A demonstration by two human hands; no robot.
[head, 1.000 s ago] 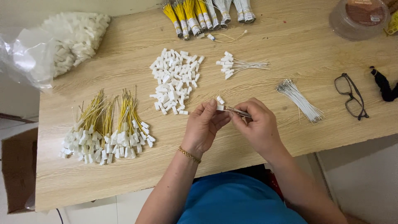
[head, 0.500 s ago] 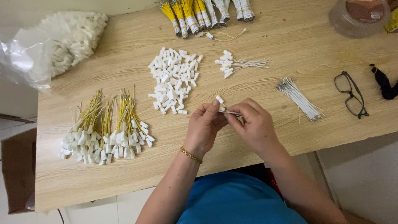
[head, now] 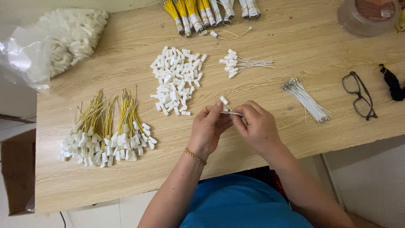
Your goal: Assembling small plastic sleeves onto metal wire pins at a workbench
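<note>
Holding: I see my left hand (head: 209,126) and my right hand (head: 255,124) meeting just above the near edge of the worktop (head: 295,50), both pinching one thin white wire (head: 233,112) between them.
Left fingers: closed on the wire's left end, where a small white connector (head: 224,100) sticks up just past the fingertips.
Right fingers: closed around the rest of the wire, which is mostly hidden inside the grip.
Piece in hand: I judge it to be mid-assembly, connector at the wire's tip; whether it is fully seated I cannot tell.
Done, white: a small fan of white wires with connectors (head: 240,64) lies well beyond my hands, toward the far side.
Done, yellow: several bundles of yellow wires with white connectors (head: 105,133) lie to my left, a much larger heap.
Left, connectors: a loose pile of white connectors (head: 177,78) sits just beyond my left hand, still plentiful.
Left, wires: a bunch of bare white wires (head: 304,98) lies to the right of my right hand, near but apart.
Progress: judging by the heaps, the white batch is barely started, with far more loose parts than finished pieces.
Reserve: a clear bag of white connectors (head: 63,36) rests at the far left corner.
Far edge: taped yellow and white wire bundles (head: 206,12) line the back.
Other: black-framed glasses (head: 358,95) lie at the right.
</note>
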